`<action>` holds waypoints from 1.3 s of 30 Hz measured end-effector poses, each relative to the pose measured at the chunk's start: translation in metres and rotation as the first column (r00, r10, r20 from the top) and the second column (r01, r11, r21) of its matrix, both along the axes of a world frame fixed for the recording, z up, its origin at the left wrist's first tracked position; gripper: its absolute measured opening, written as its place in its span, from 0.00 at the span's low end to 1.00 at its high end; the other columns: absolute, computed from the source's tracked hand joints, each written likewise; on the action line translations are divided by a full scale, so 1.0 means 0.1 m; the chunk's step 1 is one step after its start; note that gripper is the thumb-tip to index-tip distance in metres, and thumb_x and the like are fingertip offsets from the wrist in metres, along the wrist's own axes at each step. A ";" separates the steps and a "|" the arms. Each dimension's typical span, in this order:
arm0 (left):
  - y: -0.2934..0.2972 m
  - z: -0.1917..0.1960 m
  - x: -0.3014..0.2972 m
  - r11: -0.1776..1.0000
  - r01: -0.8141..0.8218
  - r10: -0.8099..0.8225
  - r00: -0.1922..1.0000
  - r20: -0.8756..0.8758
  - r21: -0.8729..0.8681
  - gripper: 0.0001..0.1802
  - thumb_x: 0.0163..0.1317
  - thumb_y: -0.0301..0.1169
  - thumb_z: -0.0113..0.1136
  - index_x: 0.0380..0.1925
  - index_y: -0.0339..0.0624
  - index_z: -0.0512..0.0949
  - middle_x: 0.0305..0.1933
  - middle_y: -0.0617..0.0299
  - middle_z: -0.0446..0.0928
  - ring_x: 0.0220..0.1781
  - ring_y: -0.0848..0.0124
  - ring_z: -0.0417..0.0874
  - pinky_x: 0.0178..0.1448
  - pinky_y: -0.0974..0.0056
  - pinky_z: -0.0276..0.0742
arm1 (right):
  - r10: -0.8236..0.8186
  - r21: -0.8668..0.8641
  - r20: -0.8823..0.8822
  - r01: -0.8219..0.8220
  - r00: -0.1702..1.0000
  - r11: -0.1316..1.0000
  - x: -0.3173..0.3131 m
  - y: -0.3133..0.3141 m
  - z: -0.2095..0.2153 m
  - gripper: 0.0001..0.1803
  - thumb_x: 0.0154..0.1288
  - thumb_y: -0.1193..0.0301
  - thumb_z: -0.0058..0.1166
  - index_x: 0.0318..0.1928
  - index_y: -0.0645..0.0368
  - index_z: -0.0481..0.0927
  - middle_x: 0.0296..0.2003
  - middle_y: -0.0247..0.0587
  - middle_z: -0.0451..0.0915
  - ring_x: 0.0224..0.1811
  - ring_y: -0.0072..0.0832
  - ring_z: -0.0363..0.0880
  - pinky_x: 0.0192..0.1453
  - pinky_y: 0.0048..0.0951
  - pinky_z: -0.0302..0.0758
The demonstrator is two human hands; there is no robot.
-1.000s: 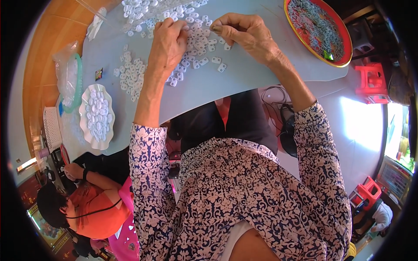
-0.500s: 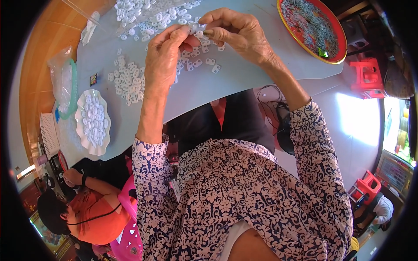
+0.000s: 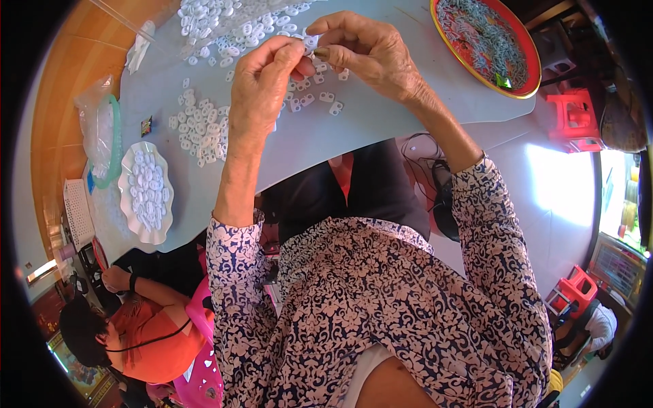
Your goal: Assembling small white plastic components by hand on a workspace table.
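Above the grey table (image 3: 381, 102), my two hands meet at their fingertips. My left hand (image 3: 258, 88) is closed in a pinch on a small white plastic piece (image 3: 311, 42). From the other side my right hand (image 3: 377, 58) brings its bent forefinger and thumb to the same piece; whether they hold a tiny part is too small to tell. Loose white two-hole pieces (image 3: 307, 100) lie just below the fingers. A heap of white oval pieces (image 3: 202, 129) spreads left of my left wrist, and a larger white pile (image 3: 204, 20) lies beyond it.
A wavy white dish (image 3: 163, 228) of oval pieces stands at the table's left end, near a green-rimmed basket (image 3: 114, 139) with a plastic bag. At far right sits a red tray (image 3: 536, 85) of small grey parts. Another person (image 3: 146, 326) sits at lower left.
My right thumb and forefinger have come closer to my left fingertips and now meet at the white piece. My left hand has shifted slightly to the right. The piles look the same.
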State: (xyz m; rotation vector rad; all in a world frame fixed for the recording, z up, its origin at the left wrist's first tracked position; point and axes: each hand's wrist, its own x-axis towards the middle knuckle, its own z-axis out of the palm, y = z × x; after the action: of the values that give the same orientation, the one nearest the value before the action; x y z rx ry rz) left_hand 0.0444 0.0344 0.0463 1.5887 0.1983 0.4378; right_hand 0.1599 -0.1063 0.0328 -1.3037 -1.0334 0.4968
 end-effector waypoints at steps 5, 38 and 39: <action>-0.05 0.06 0.01 0.962 -0.048 0.065 0.996 -0.055 0.268 0.17 0.65 0.41 0.50 0.32 0.37 0.78 0.23 0.65 0.76 0.27 0.78 0.72 0.33 0.70 0.68 | -0.035 0.005 0.018 0.035 0.999 0.999 0.00 0.03 -0.04 0.12 0.64 0.76 0.54 0.49 0.61 0.77 0.28 0.29 0.77 0.28 0.14 0.73 0.34 0.16 0.73; -0.14 -0.08 0.02 0.948 -0.123 0.131 0.991 -0.008 0.295 0.17 0.67 0.38 0.44 0.27 0.35 0.70 0.16 0.65 0.65 0.21 0.78 0.62 0.25 0.68 0.62 | -0.138 0.023 0.360 0.140 0.923 0.990 -0.07 0.09 -0.04 0.12 0.55 0.74 0.61 0.41 0.60 0.77 0.23 0.37 0.79 0.26 0.26 0.79 0.33 0.26 0.77; -0.14 -0.08 0.02 0.948 -0.124 0.132 0.991 -0.009 0.295 0.17 0.67 0.38 0.44 0.27 0.35 0.70 0.16 0.65 0.65 0.21 0.78 0.62 0.25 0.68 0.62 | -0.127 0.015 0.351 0.130 0.928 0.991 -0.07 0.08 -0.04 0.12 0.55 0.75 0.61 0.40 0.60 0.76 0.23 0.37 0.79 0.26 0.26 0.80 0.33 0.26 0.77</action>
State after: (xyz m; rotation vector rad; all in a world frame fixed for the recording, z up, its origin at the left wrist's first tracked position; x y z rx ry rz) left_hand 0.0467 0.0200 0.0381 1.8817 0.2693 0.5660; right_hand 0.1530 -0.0979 0.0292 -1.4905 -1.2298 0.1688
